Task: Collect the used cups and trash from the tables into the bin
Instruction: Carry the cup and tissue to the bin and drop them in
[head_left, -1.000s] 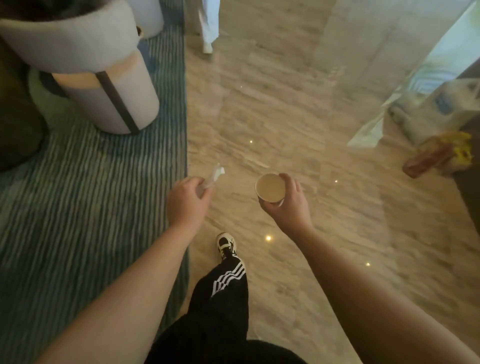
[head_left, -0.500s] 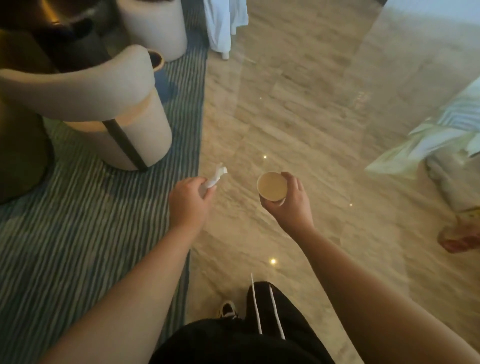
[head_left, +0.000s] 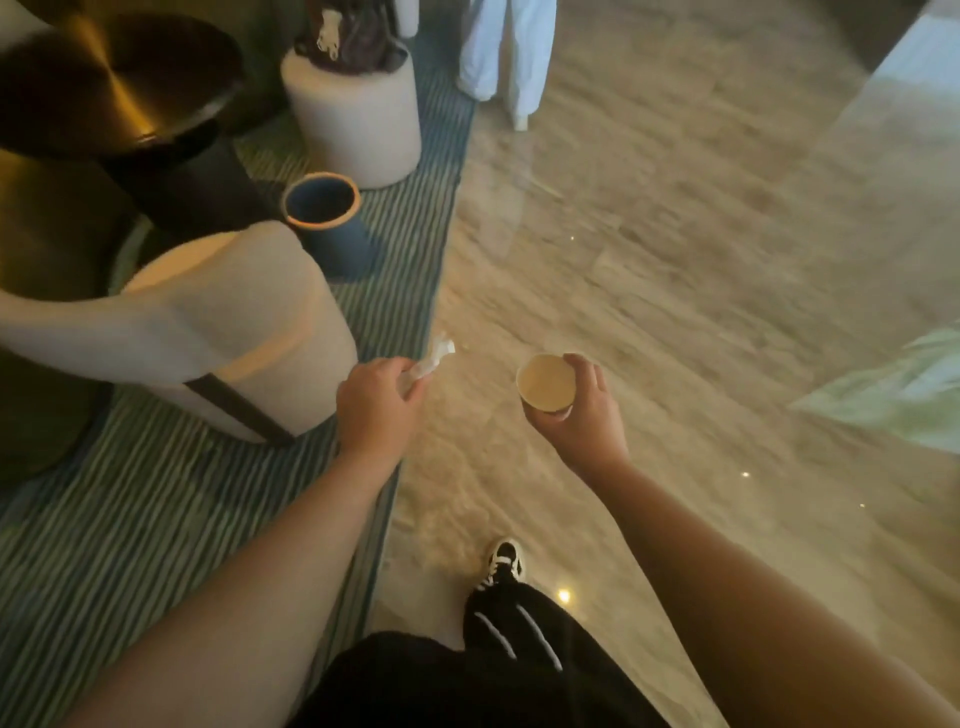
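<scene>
My right hand (head_left: 576, 415) grips a paper cup (head_left: 545, 381), upright with its mouth facing up, over the shiny stone floor. My left hand (head_left: 376, 402) pinches a crumpled white tissue (head_left: 434, 358) that sticks out past the fingers. A small dark blue bin (head_left: 327, 218) with an orange rim stands on the striped carpet ahead and to the left, between a round table and the chairs. Its mouth is open and looks dark inside.
A pale armchair (head_left: 218, 332) stands close on my left on the striped green carpet (head_left: 130, 519). A dark round table (head_left: 114, 78) and a pale stool (head_left: 358, 119) lie beyond. A person in white trousers (head_left: 506, 57) stands ahead on the stone floor (head_left: 675, 234).
I have walked forward along the carpet's edge; the armchair has come closer and the blue bin has come fully into view. Both hands keep the same hold on the cup and tissue.
</scene>
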